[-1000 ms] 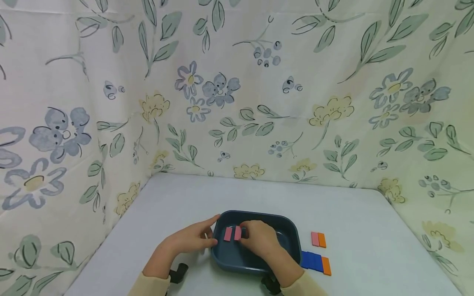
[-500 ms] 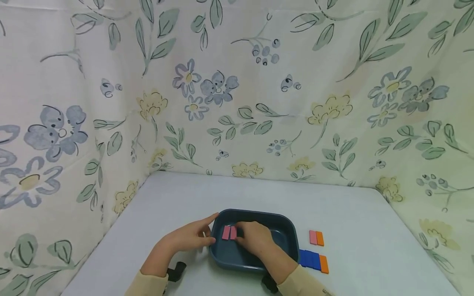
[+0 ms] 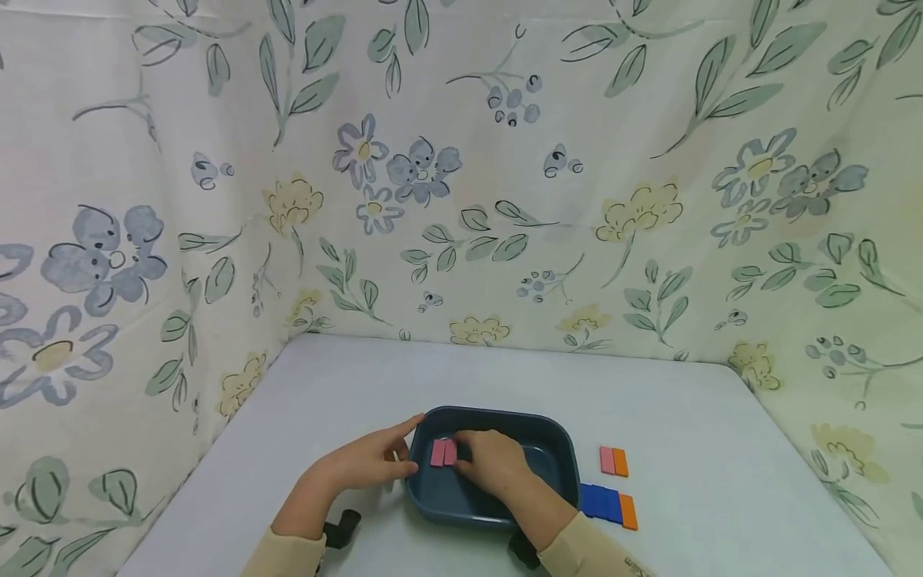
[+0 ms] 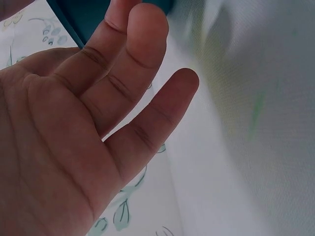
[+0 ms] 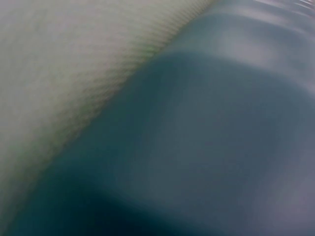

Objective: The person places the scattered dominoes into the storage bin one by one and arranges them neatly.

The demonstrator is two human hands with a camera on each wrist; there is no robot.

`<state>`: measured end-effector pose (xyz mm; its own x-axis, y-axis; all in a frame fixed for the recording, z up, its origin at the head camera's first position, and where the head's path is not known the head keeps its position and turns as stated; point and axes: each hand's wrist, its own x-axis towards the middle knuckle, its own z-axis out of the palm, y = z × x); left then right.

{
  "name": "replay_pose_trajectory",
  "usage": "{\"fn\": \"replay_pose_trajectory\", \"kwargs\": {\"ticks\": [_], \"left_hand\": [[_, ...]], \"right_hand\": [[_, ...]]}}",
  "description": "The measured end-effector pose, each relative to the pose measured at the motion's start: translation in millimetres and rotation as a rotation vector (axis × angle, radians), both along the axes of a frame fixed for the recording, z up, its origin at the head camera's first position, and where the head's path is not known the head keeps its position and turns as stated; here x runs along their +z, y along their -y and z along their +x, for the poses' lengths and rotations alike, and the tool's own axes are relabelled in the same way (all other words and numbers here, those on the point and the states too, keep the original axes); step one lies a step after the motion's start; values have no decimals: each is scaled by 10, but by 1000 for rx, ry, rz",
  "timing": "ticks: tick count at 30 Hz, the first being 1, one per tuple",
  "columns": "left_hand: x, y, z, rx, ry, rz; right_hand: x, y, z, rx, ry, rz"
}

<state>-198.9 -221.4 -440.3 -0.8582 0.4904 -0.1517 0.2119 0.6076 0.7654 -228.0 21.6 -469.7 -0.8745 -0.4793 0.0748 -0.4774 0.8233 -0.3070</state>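
Note:
Inside a dark blue tray (image 3: 476, 503), two small pink rectangular tiles stand side by side near the left end. My right hand (image 3: 497, 465) reaches into the tray and pinches the right pink tile (image 3: 450, 452) between thumb and fingers, right up against the left pink tile (image 3: 437, 453). At the tray's left rim rests my left hand (image 3: 364, 461), index finger at the far corner and thumb lower down. Its other fingers (image 4: 152, 120) extend loosely in the left wrist view. A blurred close-up of the tray's wall (image 5: 197, 132) fills most of the right wrist view.
Right of the tray lie a pink tile (image 3: 608, 460) and an orange tile (image 3: 621, 462), side by side. Nearer, a row of blue tiles (image 3: 600, 502) ends in another orange tile (image 3: 629, 512). A floral cloth (image 3: 476, 240) hangs behind the white table (image 3: 685, 425).
My right hand has slid its pink tile left, narrowing the gap to the other one. The left hand has stayed at the rim. The head view has shifted slightly.

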Motion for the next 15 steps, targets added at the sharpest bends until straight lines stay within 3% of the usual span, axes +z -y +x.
{"fn": "replay_pose_trajectory", "kwargs": {"ticks": [15], "left_hand": [[-20,8,4,20,24,23]], "right_hand": [[-7,-16,13,-10,56,-44]]}}
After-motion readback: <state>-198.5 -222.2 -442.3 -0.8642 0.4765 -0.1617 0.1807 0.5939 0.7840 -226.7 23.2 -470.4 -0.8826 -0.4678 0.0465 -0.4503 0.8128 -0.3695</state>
